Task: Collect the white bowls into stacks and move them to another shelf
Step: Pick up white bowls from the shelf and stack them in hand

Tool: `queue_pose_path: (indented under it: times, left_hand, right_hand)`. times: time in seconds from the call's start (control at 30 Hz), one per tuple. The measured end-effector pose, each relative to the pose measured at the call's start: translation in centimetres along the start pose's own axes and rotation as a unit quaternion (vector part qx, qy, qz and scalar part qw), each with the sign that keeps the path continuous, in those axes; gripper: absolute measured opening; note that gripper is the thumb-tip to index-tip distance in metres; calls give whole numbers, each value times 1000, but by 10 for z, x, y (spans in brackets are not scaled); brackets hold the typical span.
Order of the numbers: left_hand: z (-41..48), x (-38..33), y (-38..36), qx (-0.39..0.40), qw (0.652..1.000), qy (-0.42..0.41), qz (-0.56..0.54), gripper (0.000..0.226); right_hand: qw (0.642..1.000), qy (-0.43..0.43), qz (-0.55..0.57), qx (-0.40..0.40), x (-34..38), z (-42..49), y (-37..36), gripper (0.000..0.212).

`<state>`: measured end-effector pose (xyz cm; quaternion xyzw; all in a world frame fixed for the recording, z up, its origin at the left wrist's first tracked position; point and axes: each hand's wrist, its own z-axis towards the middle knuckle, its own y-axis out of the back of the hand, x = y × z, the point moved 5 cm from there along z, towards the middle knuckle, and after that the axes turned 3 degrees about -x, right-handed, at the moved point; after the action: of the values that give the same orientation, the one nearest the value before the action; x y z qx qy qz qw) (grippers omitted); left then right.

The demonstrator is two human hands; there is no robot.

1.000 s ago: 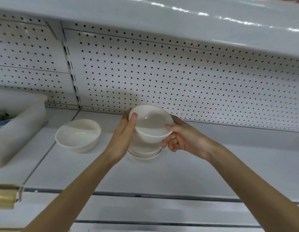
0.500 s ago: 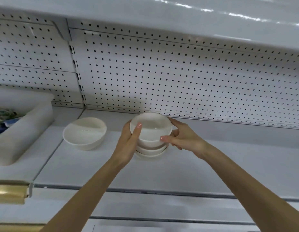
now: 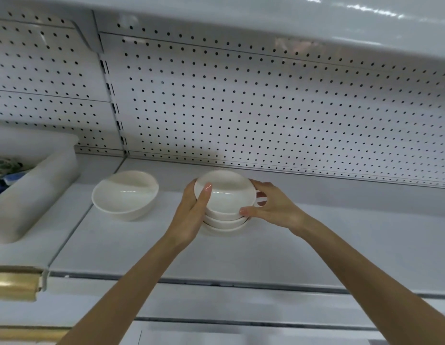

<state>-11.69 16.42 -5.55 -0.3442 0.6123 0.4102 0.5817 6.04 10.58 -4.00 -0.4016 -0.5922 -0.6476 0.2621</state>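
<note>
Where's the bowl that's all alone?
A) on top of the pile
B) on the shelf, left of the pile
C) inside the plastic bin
B: the lone bowl sits on the shelf, apart from and left of the pile that the left hand and right hand hold.
</note>
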Motion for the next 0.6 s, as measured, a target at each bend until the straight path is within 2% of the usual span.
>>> queue_pose_path:
  times: [0.33, 0.37, 0.47, 0.53, 0.6]
  left_hand:
    - [2, 3, 4, 4, 999, -20, 45, 19]
    - [2, 2, 5, 8, 998, -23, 53, 23]
    - [-3, -8, 18, -5, 997, -33, 63, 53]
    - [-9, -21, 39, -47, 995, -67, 55, 63]
    - [-17, -31, 66, -99, 989, -96, 60, 71]
  right_hand:
    - [999, -16, -12, 44, 3, 0, 1, 57]
    - [998, -24, -23, 54, 3, 0, 2, 64]
    - [998, -26, -42, 32, 12, 6, 14, 92]
    - [999, -3, -49, 23, 36, 13, 19, 88]
    - [996, 18, -68, 61, 64, 23, 11, 78]
